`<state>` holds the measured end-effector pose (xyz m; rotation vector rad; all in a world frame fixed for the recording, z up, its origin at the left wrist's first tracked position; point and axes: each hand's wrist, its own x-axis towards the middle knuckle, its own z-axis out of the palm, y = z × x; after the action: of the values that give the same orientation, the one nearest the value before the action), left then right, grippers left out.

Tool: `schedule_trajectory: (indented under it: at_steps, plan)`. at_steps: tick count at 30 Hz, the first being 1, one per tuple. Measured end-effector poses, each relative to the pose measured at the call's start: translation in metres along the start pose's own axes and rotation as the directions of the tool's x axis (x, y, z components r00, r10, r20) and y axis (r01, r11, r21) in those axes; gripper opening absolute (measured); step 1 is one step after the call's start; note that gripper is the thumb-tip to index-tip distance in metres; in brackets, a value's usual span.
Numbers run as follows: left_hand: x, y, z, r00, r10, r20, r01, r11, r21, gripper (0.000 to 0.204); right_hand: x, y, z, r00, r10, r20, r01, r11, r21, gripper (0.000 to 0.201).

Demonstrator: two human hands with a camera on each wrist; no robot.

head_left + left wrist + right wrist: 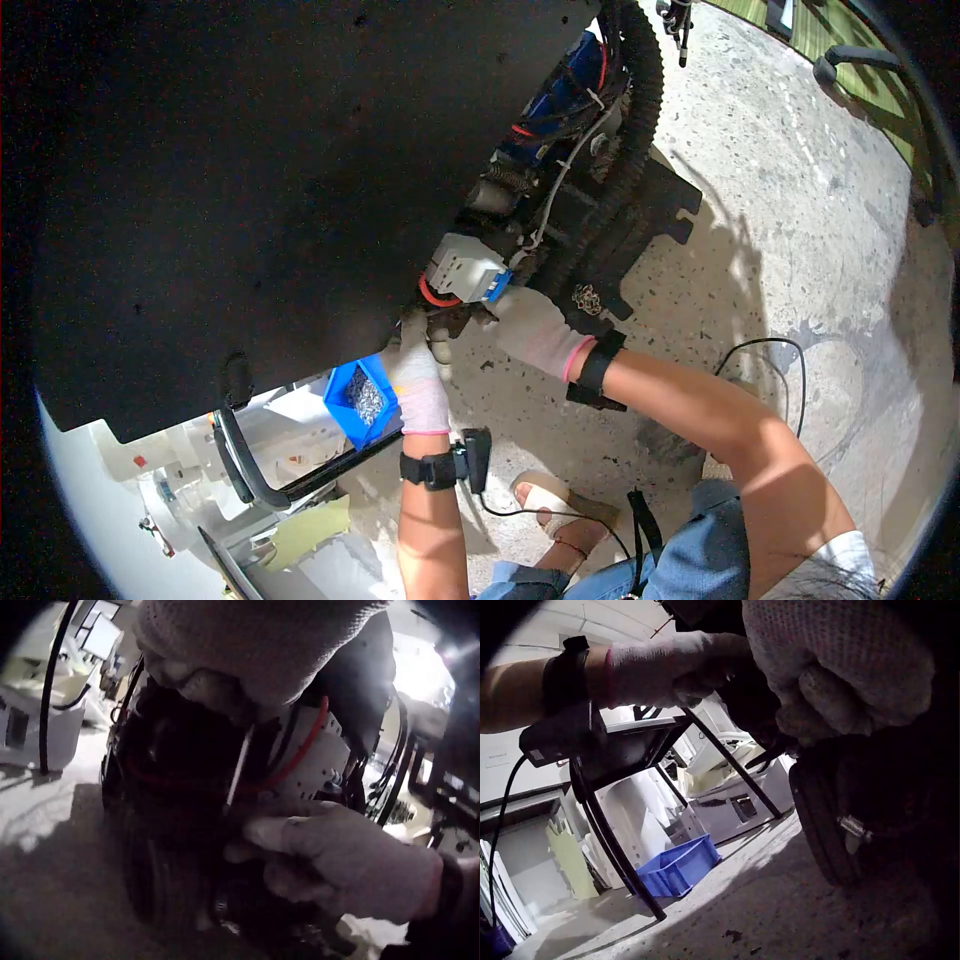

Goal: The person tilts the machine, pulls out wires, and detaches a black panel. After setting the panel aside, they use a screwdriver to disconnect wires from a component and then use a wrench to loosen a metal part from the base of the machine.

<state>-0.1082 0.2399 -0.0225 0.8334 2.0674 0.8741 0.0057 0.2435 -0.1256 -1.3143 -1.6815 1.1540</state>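
Note:
Both hands wear pale knitted gloves and work close together at the lower end of a dark machine assembly. My left hand reaches up below a grey-white box with blue terminals and a red wire. From beneath its curled fingers a thin pale rod slants down in the left wrist view; the rod's other end is hidden. My right hand is beside the box, with its bent fingertips close to the rod's lower end. I cannot tell what those fingertips hold.
A large black panel covers the upper left. A corrugated black hose runs along the assembly. Beside the left hand is a blue bin of small metal pieces. Another blue crate stands on the speckled floor.

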Motion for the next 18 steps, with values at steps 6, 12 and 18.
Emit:
schedule_trajectory:
  at_steps: [6,12,18]
  plan:
    - [-0.019,0.012,0.000,0.998,0.053,0.020,-0.053,0.999,-0.007,0.032,-0.003,-0.004,-0.003,0.999,-0.047,0.022,0.048,0.998,-0.038,0.017]
    - [-0.006,0.006,-0.021,0.769,0.569,0.292,-0.612,0.519,0.597,0.032,-0.001,-0.002,0.002,0.996,-0.086,0.027,0.088,0.991,-0.098,0.015]
    - [0.014,-0.013,0.001,0.711,0.697,0.090,-0.615,0.554,0.562,0.032,-0.001,-0.004,0.001,0.995,-0.087,0.041,0.092,0.986,-0.140,0.016]
